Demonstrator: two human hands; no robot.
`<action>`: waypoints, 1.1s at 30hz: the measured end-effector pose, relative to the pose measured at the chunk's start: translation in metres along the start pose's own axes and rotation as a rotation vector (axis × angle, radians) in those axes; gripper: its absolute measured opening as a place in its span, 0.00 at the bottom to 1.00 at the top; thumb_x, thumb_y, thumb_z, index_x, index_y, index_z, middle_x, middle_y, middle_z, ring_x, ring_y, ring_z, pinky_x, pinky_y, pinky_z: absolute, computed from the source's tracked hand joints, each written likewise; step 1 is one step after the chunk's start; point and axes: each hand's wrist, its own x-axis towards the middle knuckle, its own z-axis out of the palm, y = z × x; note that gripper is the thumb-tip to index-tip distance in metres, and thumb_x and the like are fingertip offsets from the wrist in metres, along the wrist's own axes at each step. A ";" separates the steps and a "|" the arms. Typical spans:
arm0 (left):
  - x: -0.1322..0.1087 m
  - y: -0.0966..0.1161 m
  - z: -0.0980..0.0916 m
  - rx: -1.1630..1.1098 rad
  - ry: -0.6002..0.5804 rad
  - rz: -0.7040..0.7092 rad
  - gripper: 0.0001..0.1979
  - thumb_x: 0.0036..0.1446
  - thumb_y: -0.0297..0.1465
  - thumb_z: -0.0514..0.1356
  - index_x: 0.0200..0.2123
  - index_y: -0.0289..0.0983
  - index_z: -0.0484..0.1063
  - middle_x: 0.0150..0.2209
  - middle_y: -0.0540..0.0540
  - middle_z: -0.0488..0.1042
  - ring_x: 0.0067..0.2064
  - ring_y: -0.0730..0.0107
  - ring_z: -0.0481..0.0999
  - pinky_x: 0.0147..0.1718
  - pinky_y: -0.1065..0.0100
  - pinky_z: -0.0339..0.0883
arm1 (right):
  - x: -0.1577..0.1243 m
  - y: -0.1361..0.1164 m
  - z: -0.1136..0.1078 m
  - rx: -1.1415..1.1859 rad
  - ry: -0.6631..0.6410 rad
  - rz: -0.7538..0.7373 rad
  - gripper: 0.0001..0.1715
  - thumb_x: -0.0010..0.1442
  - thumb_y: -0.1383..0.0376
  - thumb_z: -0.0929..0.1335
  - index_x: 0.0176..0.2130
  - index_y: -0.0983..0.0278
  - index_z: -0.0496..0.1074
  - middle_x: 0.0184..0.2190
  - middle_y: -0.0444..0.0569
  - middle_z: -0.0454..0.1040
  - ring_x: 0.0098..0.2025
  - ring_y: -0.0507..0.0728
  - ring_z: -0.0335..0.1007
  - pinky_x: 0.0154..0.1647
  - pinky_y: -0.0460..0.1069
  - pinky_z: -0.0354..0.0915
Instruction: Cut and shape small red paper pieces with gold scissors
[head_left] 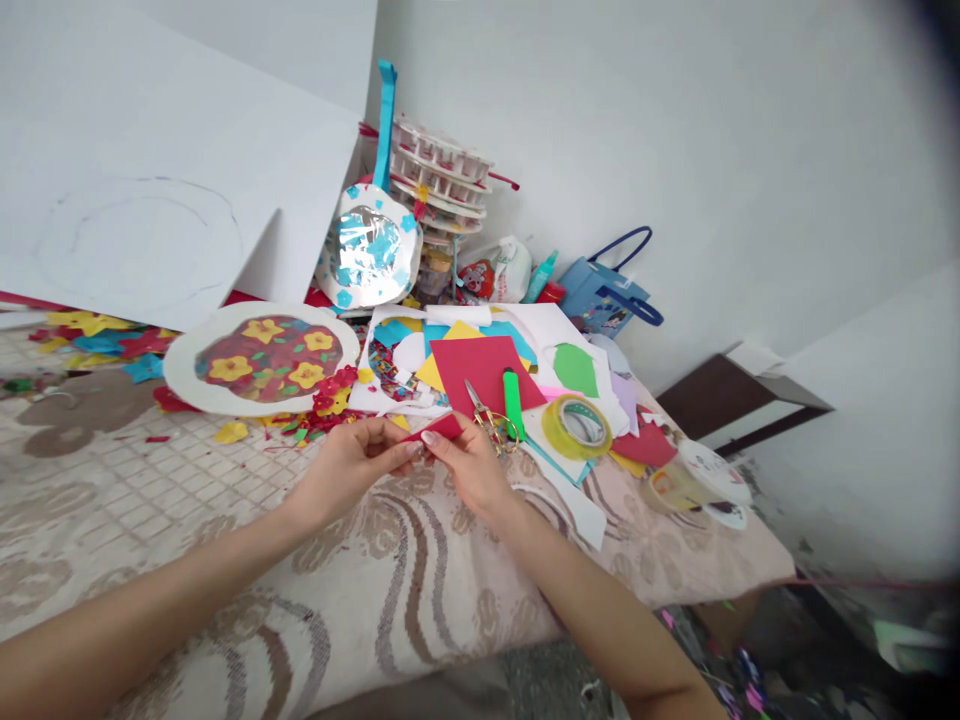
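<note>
Both forearms extend forward and converge. The left hand [352, 465] and right hand [474, 468] meet fingertip to fingertip, each with thumb and forefinger pinched closed.

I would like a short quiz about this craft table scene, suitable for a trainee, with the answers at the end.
1. True or false: the left hand and the right hand both pinch the small red paper piece.
2. What lies just beyond the right hand? A) scissors B) a hammer C) a cup
3. Fill in: the scissors' blades rest on a ____ paper sheet.
Key: 1 true; 2 A; 3 red.
</note>
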 end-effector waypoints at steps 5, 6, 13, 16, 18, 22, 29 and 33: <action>-0.003 0.005 0.000 0.023 0.005 0.020 0.12 0.51 0.39 0.60 0.28 0.34 0.70 0.27 0.46 0.75 0.28 0.70 0.74 0.30 0.70 0.69 | -0.001 0.001 0.001 0.005 0.022 -0.002 0.11 0.48 0.61 0.72 0.32 0.63 0.71 0.25 0.42 0.71 0.25 0.49 0.64 0.26 0.44 0.61; -0.003 0.005 0.000 0.022 0.006 0.027 0.12 0.51 0.38 0.60 0.28 0.34 0.70 0.27 0.46 0.75 0.28 0.70 0.74 0.29 0.70 0.69 | -0.001 0.002 0.001 0.005 0.021 -0.003 0.10 0.48 0.61 0.72 0.32 0.63 0.71 0.25 0.42 0.71 0.25 0.49 0.65 0.27 0.44 0.61; -0.003 0.010 0.002 0.025 0.022 0.044 0.11 0.52 0.37 0.59 0.27 0.34 0.69 0.25 0.47 0.74 0.28 0.72 0.73 0.29 0.71 0.68 | 0.000 0.001 0.002 0.102 -0.007 0.028 0.10 0.52 0.58 0.69 0.32 0.63 0.71 0.24 0.43 0.71 0.25 0.50 0.64 0.26 0.45 0.61; -0.003 0.011 0.002 0.031 0.035 0.050 0.12 0.53 0.38 0.59 0.27 0.34 0.69 0.25 0.47 0.74 0.27 0.72 0.72 0.29 0.71 0.68 | 0.000 -0.002 0.001 0.134 -0.075 0.077 0.15 0.54 0.54 0.67 0.32 0.63 0.71 0.23 0.44 0.71 0.24 0.51 0.64 0.25 0.46 0.61; -0.004 0.011 0.001 0.033 0.035 0.054 0.12 0.53 0.38 0.58 0.27 0.34 0.69 0.25 0.47 0.74 0.27 0.72 0.72 0.29 0.71 0.68 | 0.000 -0.003 0.001 0.098 -0.088 0.096 0.14 0.51 0.55 0.69 0.31 0.64 0.71 0.23 0.44 0.71 0.24 0.51 0.65 0.26 0.46 0.61; -0.004 0.008 0.000 0.036 0.027 0.038 0.12 0.53 0.39 0.58 0.27 0.34 0.68 0.26 0.47 0.74 0.27 0.71 0.72 0.29 0.70 0.68 | -0.002 0.000 0.001 -0.038 -0.035 0.044 0.11 0.49 0.59 0.71 0.30 0.65 0.72 0.24 0.44 0.72 0.24 0.49 0.64 0.25 0.45 0.60; -0.001 0.008 0.000 0.034 0.058 0.022 0.13 0.52 0.39 0.59 0.26 0.34 0.68 0.25 0.48 0.73 0.27 0.73 0.71 0.28 0.72 0.67 | 0.000 0.000 -0.002 0.010 -0.057 0.093 0.14 0.53 0.56 0.68 0.30 0.66 0.73 0.23 0.45 0.72 0.23 0.50 0.65 0.25 0.46 0.62; 0.001 0.007 -0.002 0.059 0.071 0.002 0.13 0.51 0.39 0.59 0.26 0.35 0.68 0.25 0.47 0.74 0.27 0.72 0.71 0.28 0.71 0.67 | 0.002 0.001 -0.003 -0.007 -0.040 0.112 0.14 0.51 0.56 0.70 0.27 0.66 0.72 0.22 0.45 0.71 0.23 0.50 0.65 0.24 0.46 0.62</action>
